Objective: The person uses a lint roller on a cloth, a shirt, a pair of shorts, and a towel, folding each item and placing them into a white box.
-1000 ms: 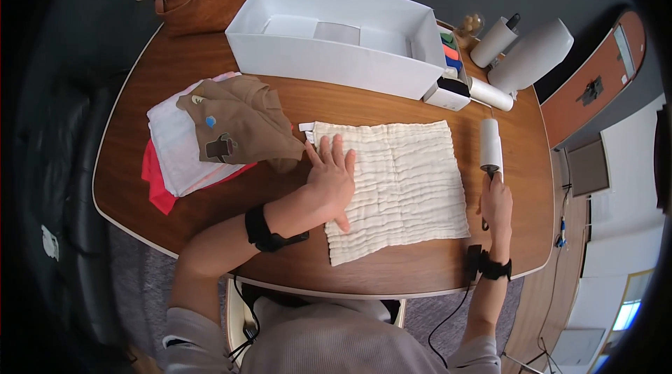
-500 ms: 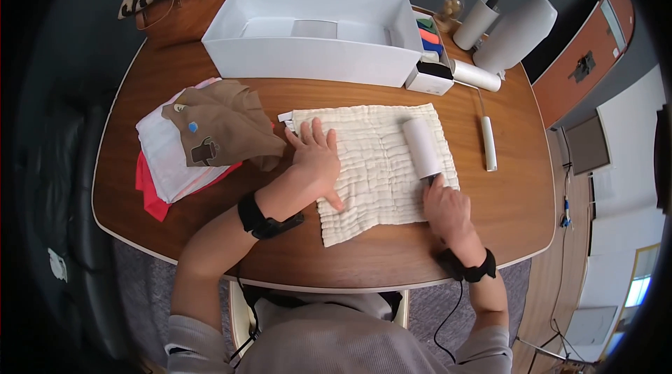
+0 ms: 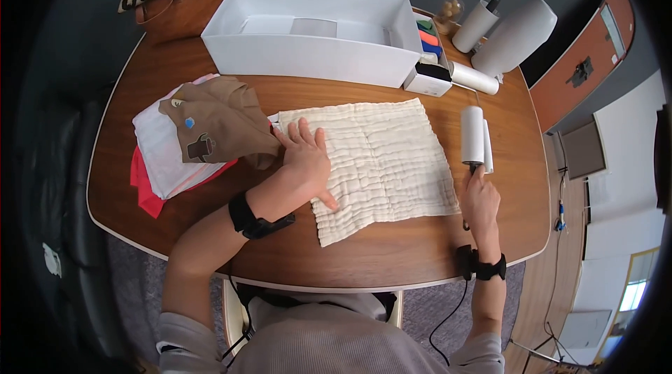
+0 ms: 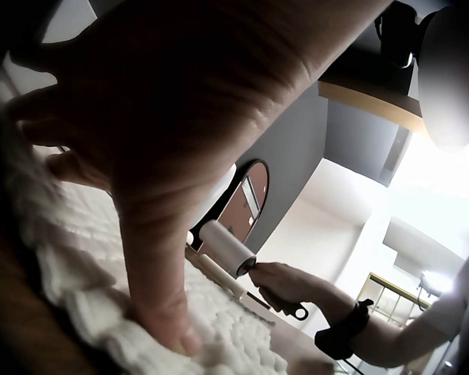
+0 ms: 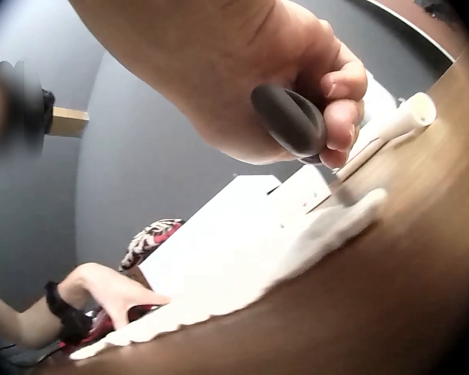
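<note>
A cream crinkled cloth (image 3: 383, 164) lies spread on the wooden table. My left hand (image 3: 306, 167) presses on its left side, palm down with fingers spread. With my right hand (image 3: 481, 204) I grip the black handle (image 5: 291, 123) of a lint roller (image 3: 472, 134). The roller's white cylinder points away from me, just past the cloth's right edge; in the left wrist view the lint roller (image 4: 228, 247) shows raised above the table. Behind it, a white-handled roller (image 3: 488, 148) lies on the table, partly hidden.
A brown garment (image 3: 220, 118) tops a pile of white and red clothes at left. Along the back stand a large white box (image 3: 315, 57), a small box of coloured items (image 3: 429, 81) and white rolls (image 3: 476, 26). A leather bag (image 3: 183, 13) sits at the back left.
The lint roller moved left onto the cloth's right part, then back right, off its edge. My left hand stays pressed on the cloth. The head view shifted slightly.
</note>
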Available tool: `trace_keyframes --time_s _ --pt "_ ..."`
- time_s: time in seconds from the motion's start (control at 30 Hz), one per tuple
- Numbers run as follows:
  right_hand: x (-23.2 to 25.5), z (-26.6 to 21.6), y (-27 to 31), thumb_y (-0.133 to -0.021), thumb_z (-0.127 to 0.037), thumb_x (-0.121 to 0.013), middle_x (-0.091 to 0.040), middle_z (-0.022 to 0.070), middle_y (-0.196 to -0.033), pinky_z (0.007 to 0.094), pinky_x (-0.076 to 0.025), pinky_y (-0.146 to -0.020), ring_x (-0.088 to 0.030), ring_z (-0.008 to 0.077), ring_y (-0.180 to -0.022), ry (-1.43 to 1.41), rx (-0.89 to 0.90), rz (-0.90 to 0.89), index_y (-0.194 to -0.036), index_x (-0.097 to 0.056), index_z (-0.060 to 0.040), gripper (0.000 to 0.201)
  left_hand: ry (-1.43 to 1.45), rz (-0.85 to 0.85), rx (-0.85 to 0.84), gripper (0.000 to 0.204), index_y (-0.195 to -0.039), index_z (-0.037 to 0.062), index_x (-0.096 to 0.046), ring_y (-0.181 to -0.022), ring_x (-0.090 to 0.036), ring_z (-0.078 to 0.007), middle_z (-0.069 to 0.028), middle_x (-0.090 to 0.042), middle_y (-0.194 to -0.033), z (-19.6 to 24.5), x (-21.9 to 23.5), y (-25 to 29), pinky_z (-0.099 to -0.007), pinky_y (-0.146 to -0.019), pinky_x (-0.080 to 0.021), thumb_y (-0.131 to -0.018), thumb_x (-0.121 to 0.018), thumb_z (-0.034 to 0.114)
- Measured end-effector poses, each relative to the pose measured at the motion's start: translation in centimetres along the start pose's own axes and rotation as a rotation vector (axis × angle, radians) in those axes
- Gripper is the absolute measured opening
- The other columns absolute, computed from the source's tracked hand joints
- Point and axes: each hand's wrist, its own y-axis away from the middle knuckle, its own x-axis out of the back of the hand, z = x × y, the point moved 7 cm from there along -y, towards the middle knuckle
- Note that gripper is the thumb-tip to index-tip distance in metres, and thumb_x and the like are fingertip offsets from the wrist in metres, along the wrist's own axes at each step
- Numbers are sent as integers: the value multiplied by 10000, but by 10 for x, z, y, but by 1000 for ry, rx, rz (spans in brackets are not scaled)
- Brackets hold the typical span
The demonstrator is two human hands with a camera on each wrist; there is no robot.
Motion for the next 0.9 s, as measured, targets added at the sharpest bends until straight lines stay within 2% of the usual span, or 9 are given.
trace_keyframes --time_s 0.03,0.1,0.13,0.2,0.33,0.53,0.63,0.83,0.9 --pt "5 -12 3 -878 -252 -425 -557 159 -521 424 -455 -449 -566 336 -478 -32 1 15 -880 -464 23 278 -5 -6 3 1332 -1308 -146 -100 -1249 -109 -518 -411 -72 -1325 0 0 0 -680 -934 -129 -435 -727 641" --pt "14 -57 14 -839 -242 -506 -503 75 -428 321 -396 -316 -524 202 -360 139 280 222 -881 -534 19 266 -22 8 -15 1326 -1311 -138 -102 -1245 -117 -521 -415 -78 -1320 1 -1 0 -679 -935 -123 -437 -727 639" --pt "19 -78 19 -835 -239 -507 -481 48 -406 308 -394 -313 -512 182 -348 112 400 266 -867 -554 27 272 -29 31 -35 1323 -1313 -133 -103 -1242 -122 -523 -416 -82 -1319 2 -4 0 -678 -936 -118 -437 -728 637" --pt "16 -109 17 -841 -228 -484 -486 48 -418 314 -393 -317 -512 187 -345 20 452 115 -815 -533 9 244 -50 61 -60 1330 -1327 -108 -99 -1244 -134 -517 -407 -81 -1326 4 -7 3 -660 -950 -121 -428 -729 643" --pt "-9 -136 15 -833 -229 -476 -511 69 -436 323 -399 -347 -525 208 -366 21 563 61 -768 -482 -23 216 -100 72 -78 1352 -1350 -71 -92 -1252 -151 -499 -394 -78 -1338 5 -12 8 -597 -995 -126 -406 -724 664" --pt "-28 -92 -18 -805 -108 -424 -614 102 -607 334 -467 -432 -622 218 -528 161 351 -137 -857 -496 27 161 -124 86 -121 1338 -1316 -124 -127 -1239 -158 -515 -430 -106 -1305 6 -11 9 -534 -1032 -98 -410 -714 667" --pt "-36 -52 -33 -819 -137 -423 -628 133 -641 356 -487 -485 -633 253 -576 214 170 -159 -873 -489 26 183 -103 92 -131 1332 -1304 -141 -136 -1235 -157 -522 -441 -106 -1295 6 -10 10 -527 -1035 -99 -412 -718 659" --pt "-28 4 -42 -867 -220 -408 -605 174 -620 425 -490 -559 -615 325 -594 69 22 -104 -867 -480 5 236 -93 87 -129 1332 -1307 -143 -123 -1237 -158 -521 -443 -102 -1295 6 -11 11 -520 -1037 -90 -423 -710 662" --pt "-22 7 -38 -866 -250 -443 -583 173 -568 421 -477 -484 -598 318 -529 70 57 57 -830 -476 -6 248 -99 68 -118 1336 -1308 -145 -114 -1238 -157 -520 -443 -98 -1296 6 -10 11 -518 -1038 -85 -425 -708 664"
